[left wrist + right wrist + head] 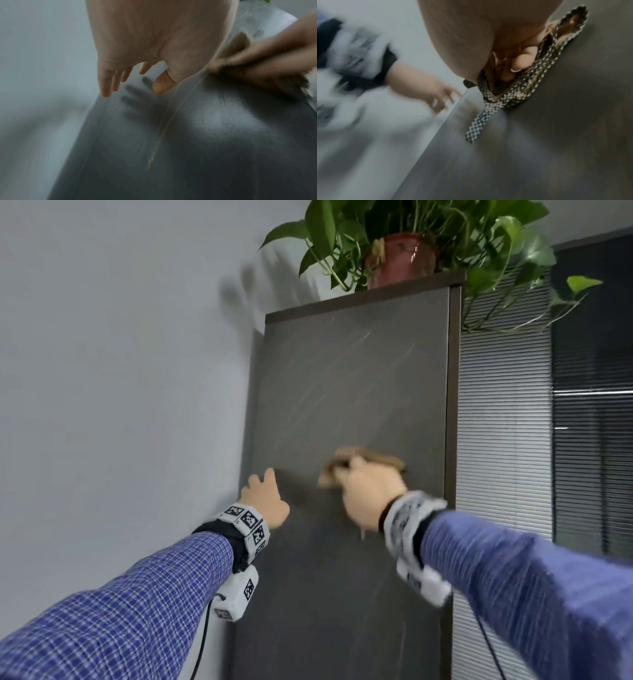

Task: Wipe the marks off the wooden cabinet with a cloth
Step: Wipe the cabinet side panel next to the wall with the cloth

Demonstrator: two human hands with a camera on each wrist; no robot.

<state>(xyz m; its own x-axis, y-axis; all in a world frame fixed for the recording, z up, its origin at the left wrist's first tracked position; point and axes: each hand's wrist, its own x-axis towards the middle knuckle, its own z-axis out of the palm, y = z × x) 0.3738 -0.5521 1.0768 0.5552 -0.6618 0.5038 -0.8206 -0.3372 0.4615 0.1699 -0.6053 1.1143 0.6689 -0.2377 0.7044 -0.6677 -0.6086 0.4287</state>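
A tall dark cabinet (356, 392) stands against the wall, its side panel streaked with faint pale and yellowish marks (342, 361). My right hand (370, 491) grips a brown dotted cloth (373, 458) and presses it against the panel at mid height; the hand is blurred. In the right wrist view the cloth (518, 88) is bunched under curled fingers (520, 60), one strip hanging down. My left hand (265, 498) hovers at the panel's left edge with its fingers (109, 81) straight and spread, holding nothing. A long yellowish streak (159, 142) runs down the panel.
A potted green plant (400, 258) in a red-brown pot sits on the cabinet top, leaves trailing to the right. A pale wall (120, 371) lies to the left. Grey slatted blinds (503, 422) and a dark window are to the right.
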